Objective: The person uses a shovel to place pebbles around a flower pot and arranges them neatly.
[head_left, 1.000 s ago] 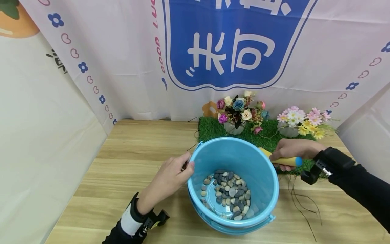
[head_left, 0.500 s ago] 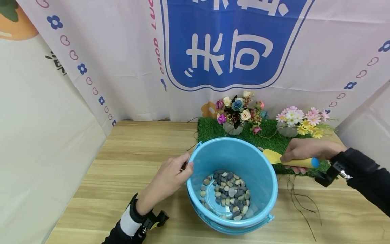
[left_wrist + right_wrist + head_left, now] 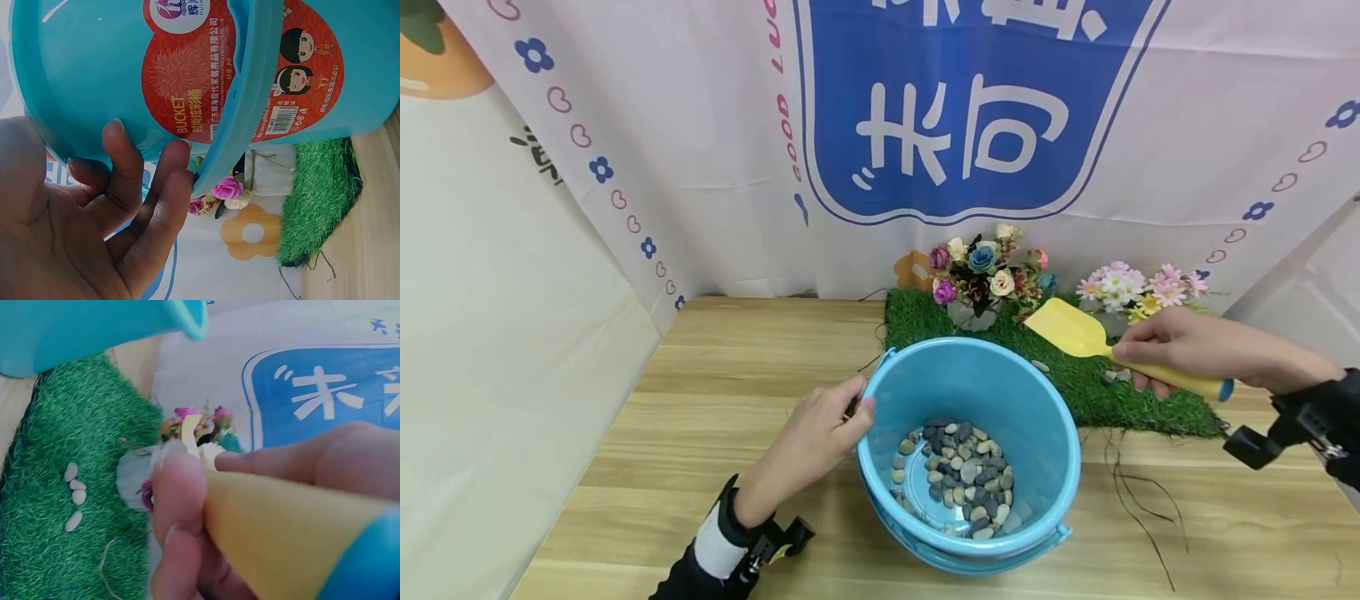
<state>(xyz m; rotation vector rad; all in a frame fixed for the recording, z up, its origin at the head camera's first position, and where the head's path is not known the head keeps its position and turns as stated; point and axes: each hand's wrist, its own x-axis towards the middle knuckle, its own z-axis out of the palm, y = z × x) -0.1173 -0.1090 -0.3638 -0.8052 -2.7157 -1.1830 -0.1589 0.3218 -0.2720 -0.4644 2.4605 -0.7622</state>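
Observation:
A light-blue bucket point(image 3: 958, 387) stands on the table with grey and tan pebbles point(image 3: 977, 475) spread over its bottom. My left hand point(image 3: 820, 437) grips its left rim; the left wrist view shows the fingers at the rim and handle point(image 3: 240, 94). In my right hand point(image 3: 1198, 346) is a yellow shovel point(image 3: 1070, 327) with a blue handle end, held by the handle. Its bare blade is raised beyond the bucket's far right rim, over the turf. Several pale pebbles point(image 3: 78, 497) lie on the artificial turf point(image 3: 94, 431) below that hand.
Two flower pots stand on the turf at the back: mixed roses point(image 3: 988, 271) and pink, white and yellow daisies point(image 3: 1131, 287). Dark loose threads point(image 3: 1131, 483) lie on the wooden table point(image 3: 760, 350) at right. A printed cloth point(image 3: 730, 167) hangs behind.
My right hand has moved right and lifted the shovel from behind the bucket to above the turf. Pebbles on the turf have come into sight. My left hand stays on the rim.

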